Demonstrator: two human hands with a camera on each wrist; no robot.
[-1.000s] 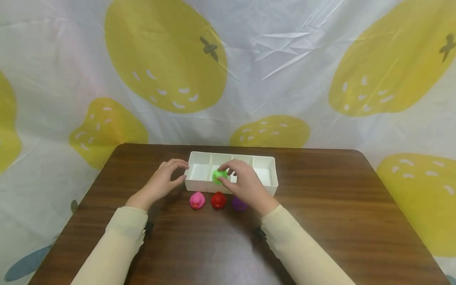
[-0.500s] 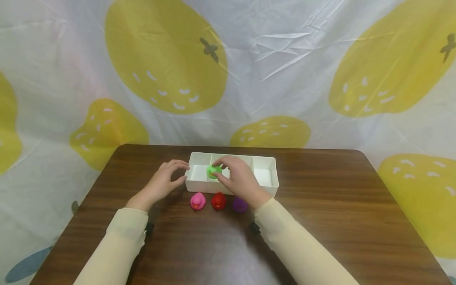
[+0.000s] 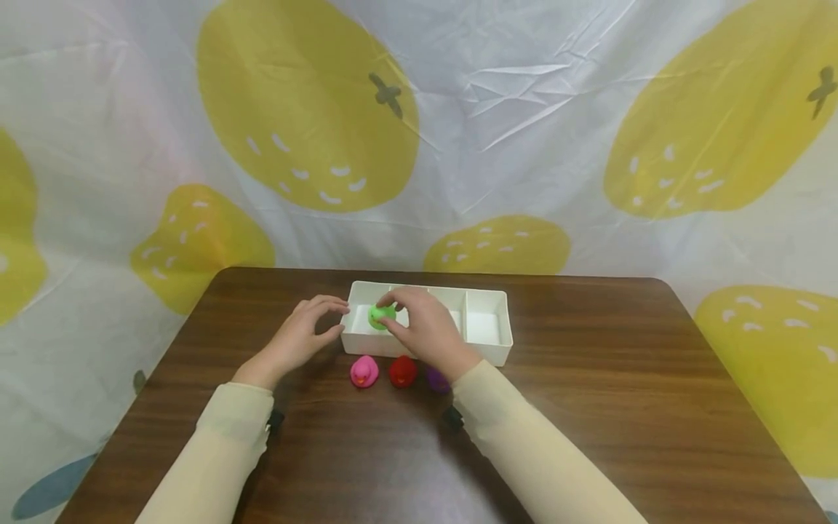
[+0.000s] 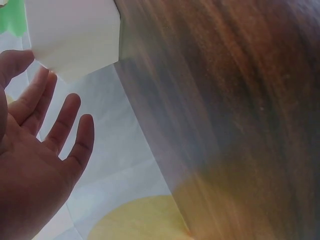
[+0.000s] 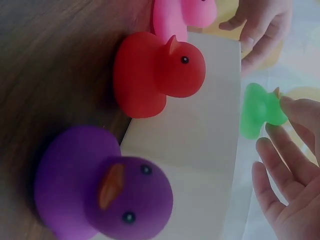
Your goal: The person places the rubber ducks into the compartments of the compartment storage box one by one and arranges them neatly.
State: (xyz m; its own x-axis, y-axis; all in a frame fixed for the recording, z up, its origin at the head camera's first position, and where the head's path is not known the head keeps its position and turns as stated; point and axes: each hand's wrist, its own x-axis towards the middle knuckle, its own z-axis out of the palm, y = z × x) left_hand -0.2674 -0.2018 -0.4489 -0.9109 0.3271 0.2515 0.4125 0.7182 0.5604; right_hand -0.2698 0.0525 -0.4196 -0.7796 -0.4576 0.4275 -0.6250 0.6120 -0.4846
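Note:
A green rubber duck (image 3: 382, 316) is pinched by its head between the thumb and fingers of my right hand (image 3: 425, 327), above the left part of a white divided tray (image 3: 425, 348). My left hand (image 3: 297, 338) touches the tray's left end with the tips of the thumb and fingers, which are loosely bent. In the left wrist view, the other fingers of that hand (image 4: 40, 150) are spread beside the tray wall. On the table in front of the tray stand a pink duck (image 3: 364, 371), a red duck (image 3: 402, 372) and a purple duck (image 3: 437, 380), partly behind my right wrist.
The tray stands on a brown wooden table (image 3: 589, 407), near its back edge. Thin walls split the tray into several compartments. Behind the table hangs a white cloth (image 3: 497, 109) printed with yellow fruit.
My right hand has carried the green duck leftward over the tray, from the second compartment to the leftmost one. My left hand has kept its place at the tray's end.

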